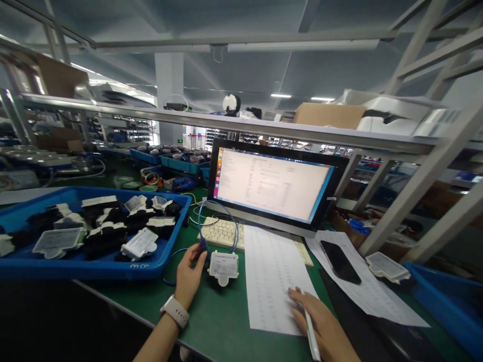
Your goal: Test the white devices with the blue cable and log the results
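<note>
My left hand point(189, 275) pinches the plug of a blue cable point(219, 221) right beside a small white and black device point(224, 266) on the green table. A watch sits on that wrist. My right hand point(320, 324) rests on a printed sheet point(271, 276) and holds a white pen point(312, 339), fingers closed round it. The cable loops up over a beige keyboard point(222, 233).
A monitor point(271, 183) stands behind the keyboard. A blue tray point(90, 269) at the left holds several similar devices. A black phone point(339, 261) lies on papers at the right, near another device point(387, 266) and a blue bin point(449, 301). Slanted metal struts rise at the right.
</note>
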Available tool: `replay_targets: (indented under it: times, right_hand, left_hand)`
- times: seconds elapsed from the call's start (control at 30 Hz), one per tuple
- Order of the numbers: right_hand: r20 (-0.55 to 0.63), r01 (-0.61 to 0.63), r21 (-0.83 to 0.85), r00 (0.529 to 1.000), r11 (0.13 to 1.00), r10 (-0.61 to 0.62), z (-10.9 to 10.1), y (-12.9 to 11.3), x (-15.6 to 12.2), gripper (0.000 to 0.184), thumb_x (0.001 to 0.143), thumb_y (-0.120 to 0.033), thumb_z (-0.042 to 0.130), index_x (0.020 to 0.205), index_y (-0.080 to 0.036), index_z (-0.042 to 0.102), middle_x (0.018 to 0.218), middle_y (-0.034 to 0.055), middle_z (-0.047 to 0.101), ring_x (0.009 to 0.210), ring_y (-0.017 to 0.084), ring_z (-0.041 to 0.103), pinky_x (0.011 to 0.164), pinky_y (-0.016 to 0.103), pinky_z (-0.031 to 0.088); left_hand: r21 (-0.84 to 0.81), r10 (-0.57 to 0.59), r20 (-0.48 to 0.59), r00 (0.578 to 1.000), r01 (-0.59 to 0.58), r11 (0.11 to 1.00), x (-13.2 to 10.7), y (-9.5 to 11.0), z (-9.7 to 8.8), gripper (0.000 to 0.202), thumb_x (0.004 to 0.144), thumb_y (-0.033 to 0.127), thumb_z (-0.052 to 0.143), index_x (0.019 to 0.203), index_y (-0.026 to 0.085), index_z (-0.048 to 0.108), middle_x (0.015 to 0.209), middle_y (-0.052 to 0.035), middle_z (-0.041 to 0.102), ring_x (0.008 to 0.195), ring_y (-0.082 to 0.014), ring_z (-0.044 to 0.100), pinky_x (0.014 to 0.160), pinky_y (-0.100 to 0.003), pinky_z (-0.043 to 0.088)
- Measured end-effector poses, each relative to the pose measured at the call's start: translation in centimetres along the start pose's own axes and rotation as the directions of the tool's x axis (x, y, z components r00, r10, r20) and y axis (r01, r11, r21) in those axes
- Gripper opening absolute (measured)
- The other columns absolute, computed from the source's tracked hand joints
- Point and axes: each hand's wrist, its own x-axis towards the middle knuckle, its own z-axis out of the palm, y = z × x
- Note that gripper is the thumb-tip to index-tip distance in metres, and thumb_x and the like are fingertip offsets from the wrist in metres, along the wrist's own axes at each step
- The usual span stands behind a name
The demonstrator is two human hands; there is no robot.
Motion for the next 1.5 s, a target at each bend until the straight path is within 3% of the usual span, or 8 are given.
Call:
replay_targets:
  times: [0.13, 0.33, 0.47, 0.57, 0.63, 0.77, 0.9, 1.5]
  right_hand:
    - [0.106, 0.082, -0.111, 0.992, 0.990, -0.071, 0.0, 1.0, -1.2, 0.035, 0.084, -0.044, 0.050, 0.110, -0.025, 0.065, 0.119, 0.0063, 0.060, 0.111, 0.029, 0.054, 0.092, 0.044, 0.047]
    - [0.077, 0.024, -0.044, 0.997, 0.999, -0.021, 0.2, 0.9, -1.7, 0.035, 0.082, -0.046, 0.053, 0.108, -0.025, 0.065, 0.119, 0.0065, 0.060, 0.112, 0.029, 0.054, 0.092, 0.044, 0.048]
    - [-0.105, -0.209, 0.242, 0.965, 0.948, 0.239, -1.1, 0.1, -0.3, 0.040, 0.083, -0.046, 0.048, 0.110, -0.022, 0.063, 0.106, 0.0086, 0.066, 0.100, 0.025, 0.060, 0.089, 0.039, 0.049]
    - [-0.146, -0.358, 0.496, 0.864, 0.791, 0.482, -1.5, 0.1, 1.3, 0.042, 0.077, -0.051, 0.047, 0.095, -0.018, 0.067, 0.081, 0.0074, 0.066, 0.072, 0.021, 0.062, 0.064, 0.032, 0.052]
    - [-0.102, -0.404, 0.553, 0.835, 0.728, 0.541, -1.1, 0.3, 2.1, 0.041, 0.072, -0.051, 0.048, 0.082, -0.017, 0.068, 0.063, 0.0044, 0.061, 0.054, 0.017, 0.056, 0.046, 0.028, 0.046]
    - [-0.076, -0.433, 0.549, 0.826, 0.715, 0.559, 0.3, 0.6, 2.5, 0.030, 0.066, -0.045, 0.049, 0.069, -0.018, 0.061, 0.048, -0.0012, 0.053, 0.039, 0.013, 0.043, 0.036, 0.024, 0.033]
    - [-0.153, -0.424, 0.501, 0.814, 0.754, 0.560, 0.8, 0.4, 2.1, 0.014, 0.063, -0.034, 0.050, 0.058, -0.022, 0.048, 0.046, -0.0031, 0.052, 0.044, 0.013, 0.045, 0.047, 0.025, 0.037]
    - [-0.202, -0.420, 0.390, 0.829, 0.819, 0.521, 1.0, 0.4, 1.6, 0.019, 0.063, -0.029, 0.048, 0.049, -0.025, 0.036, 0.041, -0.0054, 0.046, 0.044, 0.013, 0.042, 0.049, 0.025, 0.034]
  left_hand:
    - [-0.010, 0.013, -0.010, 1.000, -0.013, 1.000, 0.0, 0.0, 0.0, 0.038, 0.071, 0.043, 0.063, 0.099, 0.017, 0.060, 0.102, -0.0114, 0.067, 0.097, -0.0246, 0.063, 0.087, -0.039, 0.050]
    - [0.004, 0.026, -0.013, 1.000, -0.026, 1.000, 0.0, -0.1, 0.0, 0.039, 0.071, 0.044, 0.063, 0.099, 0.017, 0.060, 0.102, -0.0114, 0.067, 0.096, -0.0245, 0.063, 0.087, -0.039, 0.050]
    - [-0.004, 0.019, -0.016, 1.000, -0.019, 1.000, 0.1, 0.2, 0.0, 0.041, 0.069, 0.045, 0.063, 0.099, 0.017, 0.059, 0.101, -0.0113, 0.067, 0.096, -0.0245, 0.063, 0.088, -0.040, 0.050]
    - [0.002, 0.006, -0.021, 1.000, -0.006, 1.000, 0.1, 0.3, 0.0, 0.043, 0.069, 0.045, 0.064, 0.100, 0.016, 0.059, 0.102, -0.0121, 0.066, 0.096, -0.0246, 0.063, 0.089, -0.041, 0.049]
    - [0.021, 0.014, -0.024, 1.000, -0.013, 1.000, 0.2, 0.3, 0.1, 0.042, 0.069, 0.044, 0.064, 0.100, 0.016, 0.059, 0.101, -0.0117, 0.067, 0.095, -0.0244, 0.063, 0.090, -0.041, 0.049]
    - [0.042, 0.044, -0.029, 0.999, -0.043, 0.998, 0.2, 0.3, 0.1, 0.040, 0.070, 0.043, 0.063, 0.100, 0.017, 0.059, 0.100, -0.0101, 0.067, 0.093, -0.0235, 0.064, 0.089, -0.040, 0.050]
    - [0.040, 0.052, -0.020, 0.998, -0.051, 0.998, 0.1, 0.3, 0.1, 0.041, 0.070, 0.042, 0.064, 0.103, 0.017, 0.059, 0.101, -0.0099, 0.067, 0.094, -0.0231, 0.064, 0.090, -0.040, 0.049]
    - [0.070, 0.051, -0.024, 0.998, -0.049, 0.996, 0.0, 0.5, 0.1, 0.043, 0.071, 0.041, 0.063, 0.105, 0.015, 0.058, 0.101, -0.0117, 0.066, 0.094, -0.0237, 0.063, 0.091, -0.042, 0.048]
